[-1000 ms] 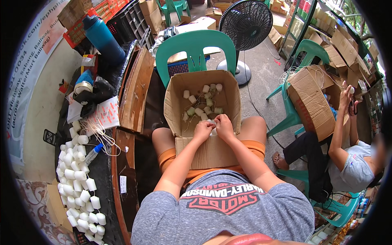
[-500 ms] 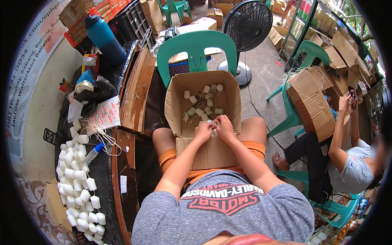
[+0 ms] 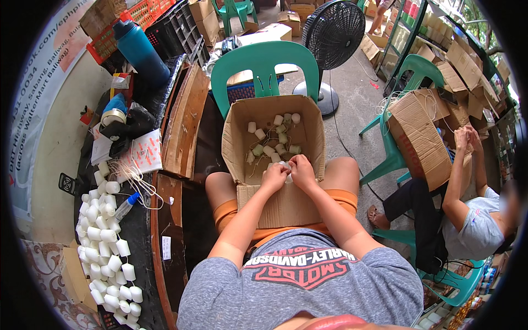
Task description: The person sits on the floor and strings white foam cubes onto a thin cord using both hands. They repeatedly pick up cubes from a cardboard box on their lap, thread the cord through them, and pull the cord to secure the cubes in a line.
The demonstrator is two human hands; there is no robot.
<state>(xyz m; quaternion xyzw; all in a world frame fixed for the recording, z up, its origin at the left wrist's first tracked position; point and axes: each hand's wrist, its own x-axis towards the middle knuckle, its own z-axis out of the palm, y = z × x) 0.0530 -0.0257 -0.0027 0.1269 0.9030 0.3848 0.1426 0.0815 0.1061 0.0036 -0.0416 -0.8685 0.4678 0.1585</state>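
Head view: we sit with an open cardboard box [image 3: 235, 146] between our knees, its far side against a green plastic chair [image 3: 265, 52] and its near flap spread over our thighs. Our left hand [image 3: 275, 177] and right hand [image 3: 303, 171] meet over its near edge, fingers bent and tips drawn nearly together. A white cylinder [image 3: 289, 179], candle-like, shows just below and between them, partly hidden. Each grip looks narrowed to a small pinch, but we cannot tell which of the two really has hold of it, or whether a cord runs between the fingers.

Beyond our fingertips, inside the box, more short white and greenish cylinders [image 3: 268, 150] lie scattered among thin cords [image 3: 269, 133]. On the dark-covered surface [image 3: 137, 234] to our left we have a heap of white cylinders [image 3: 105, 236], a loose hank of pale string [image 3: 131, 175] and a small blue-capped bottle [image 3: 127, 205].

We judge the step in hand to be fine two-handed fingertip work on one piece. The next move seems to call for one hand steadying it while the other works, keeping nearby cords from snagging.
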